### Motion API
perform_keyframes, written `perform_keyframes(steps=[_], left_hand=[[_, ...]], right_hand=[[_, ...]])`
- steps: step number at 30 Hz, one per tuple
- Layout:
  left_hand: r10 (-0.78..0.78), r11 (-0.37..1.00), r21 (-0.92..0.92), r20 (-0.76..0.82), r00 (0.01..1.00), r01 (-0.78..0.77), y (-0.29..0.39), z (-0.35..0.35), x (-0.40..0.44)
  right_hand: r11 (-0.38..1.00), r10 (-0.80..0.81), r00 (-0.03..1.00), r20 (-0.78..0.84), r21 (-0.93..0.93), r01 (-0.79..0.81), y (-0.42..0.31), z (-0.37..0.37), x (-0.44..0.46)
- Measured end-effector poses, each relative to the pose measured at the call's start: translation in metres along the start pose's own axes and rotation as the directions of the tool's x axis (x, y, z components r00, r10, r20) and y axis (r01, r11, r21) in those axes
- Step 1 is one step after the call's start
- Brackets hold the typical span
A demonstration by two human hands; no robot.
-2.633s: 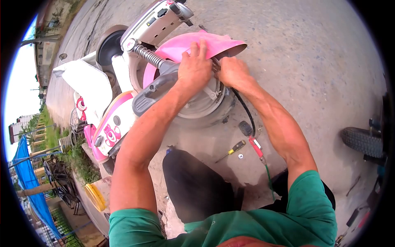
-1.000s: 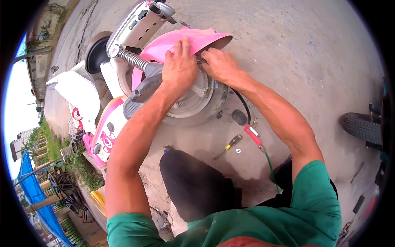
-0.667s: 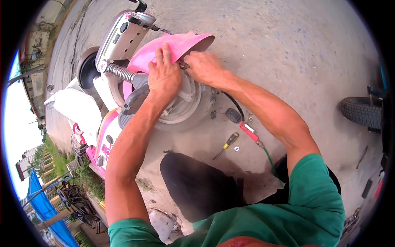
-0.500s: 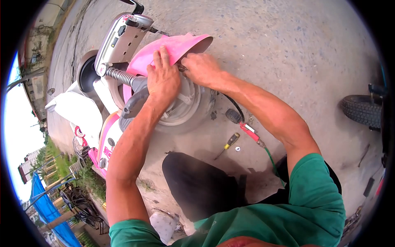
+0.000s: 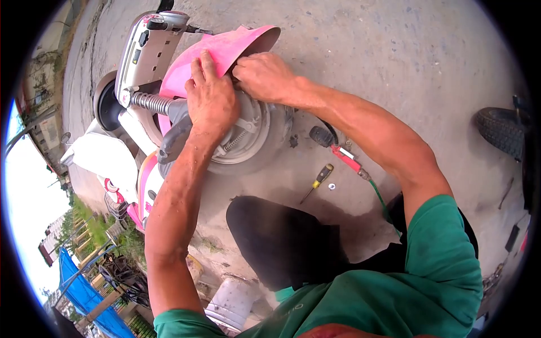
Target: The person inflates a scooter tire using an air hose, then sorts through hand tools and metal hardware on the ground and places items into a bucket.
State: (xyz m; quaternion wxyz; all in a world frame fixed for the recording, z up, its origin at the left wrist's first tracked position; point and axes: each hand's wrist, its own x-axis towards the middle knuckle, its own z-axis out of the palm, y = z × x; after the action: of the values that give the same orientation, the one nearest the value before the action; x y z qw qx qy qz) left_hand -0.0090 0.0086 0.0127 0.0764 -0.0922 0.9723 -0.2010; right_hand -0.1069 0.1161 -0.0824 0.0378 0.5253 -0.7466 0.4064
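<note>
A pink mudguard (image 5: 225, 49) arches over the wheel (image 5: 256, 138) of a white and pink scooter, which appears tipped sideways. My left hand (image 5: 213, 98) lies on the mudguard with its fingers stretched along the pink surface. At the mudguard's lower edge, above the wheel, is my right hand (image 5: 264, 78). Its fingers are curled together, and whatever they grip is hidden behind them. Left of my left hand sits a coil-spring shock absorber (image 5: 151, 102). A small brake-arm spring (image 5: 234, 141) shows on the hub below my hands.
A yellow and black screwdriver (image 5: 319, 181) lies on the ground beside a small round metal piece (image 5: 332, 186). Close by is a red air inflator (image 5: 346, 159) with a gauge and green hose. A loose tyre (image 5: 499, 129) stands at right; a white bucket (image 5: 232, 301) is lower left.
The view has shifted slightly, so the scooter and my hands appear a little higher and further left. Both hands keep their places at the mudguard.
</note>
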Motion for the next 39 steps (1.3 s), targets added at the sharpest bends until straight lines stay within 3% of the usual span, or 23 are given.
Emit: perform_keyframes(steps=[13, 23, 27, 30, 35, 39], left_hand=[[-0.024, 0.998, 0.064, 0.074, 0.997, 0.02, 0.009, -0.006, 0.002], [-0.029, 0.999, -0.025, 0.094, 0.995, 0.032, 0.007, -0.008, 0.004], [-0.043, 0.999, -0.017, 0.15, 0.988, 0.046, 0.008, -0.012, 0.007], [-0.034, 0.999, -0.029, 0.106, 0.994, 0.037, 0.008, -0.012, 0.005], [-0.055, 0.997, -0.043, 0.128, 0.99, 0.061, 0.011, -0.015, 0.004], [-0.04, 0.997, -0.055, 0.119, 0.992, 0.047, 0.01, -0.015, 0.001]], right_hand=[[0.985, 0.173, 0.982, -0.07, 0.024, -0.172, -0.015, 0.002, -0.017], [1.0, -0.006, 0.993, -0.117, -0.008, 0.005, -0.001, 0.014, -0.01], [1.0, -0.003, 0.987, -0.161, -0.015, 0.0, -0.002, 0.017, -0.012], [1.0, 0.016, 0.985, -0.173, -0.011, -0.018, -0.007, 0.015, -0.011], [0.996, 0.09, 0.985, -0.144, -0.003, -0.091, -0.013, 0.009, -0.022], [0.988, 0.137, 0.99, -0.028, -0.072, -0.139, -0.019, 0.006, -0.018]])
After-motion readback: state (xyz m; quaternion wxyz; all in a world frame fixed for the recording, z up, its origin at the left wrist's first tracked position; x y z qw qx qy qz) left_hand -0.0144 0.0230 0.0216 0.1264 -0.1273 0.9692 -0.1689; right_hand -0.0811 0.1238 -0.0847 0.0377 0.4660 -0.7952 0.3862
